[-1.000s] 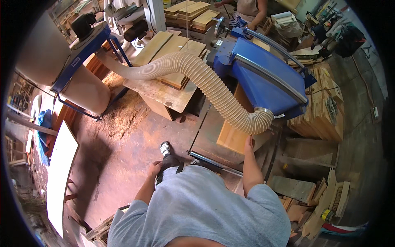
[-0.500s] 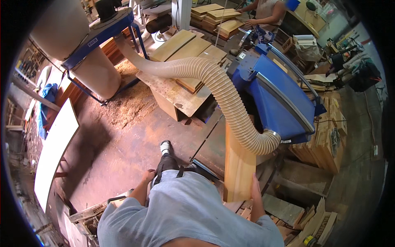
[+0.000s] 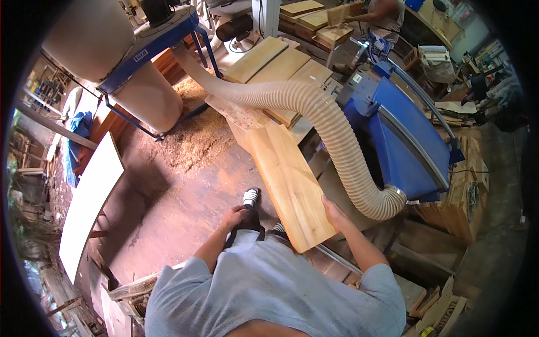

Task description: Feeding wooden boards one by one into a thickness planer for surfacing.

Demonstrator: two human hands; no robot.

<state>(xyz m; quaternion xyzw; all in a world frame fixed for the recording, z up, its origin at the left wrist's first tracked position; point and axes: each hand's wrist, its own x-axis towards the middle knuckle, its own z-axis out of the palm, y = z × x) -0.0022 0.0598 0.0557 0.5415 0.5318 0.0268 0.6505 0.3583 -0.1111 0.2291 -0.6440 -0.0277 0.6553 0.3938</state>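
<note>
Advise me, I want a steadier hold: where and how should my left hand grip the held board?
Probably mid-length on the held board, along its left edge, thumb on top, from the left: that edge looks free and faces the left hand, while the right hand holds the opposite edge.

Pale yellow board [image 3: 289, 185] with brownish grain, cream hose [image 3: 352, 163] with ring stripes, blue machine hood [image 3: 400, 160], grey shirt [image 3: 269, 286]

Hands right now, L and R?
Left hand: off the wooden board; open or closed, can't tell.
Right hand: holding the wooden board by its right edge.
</note>
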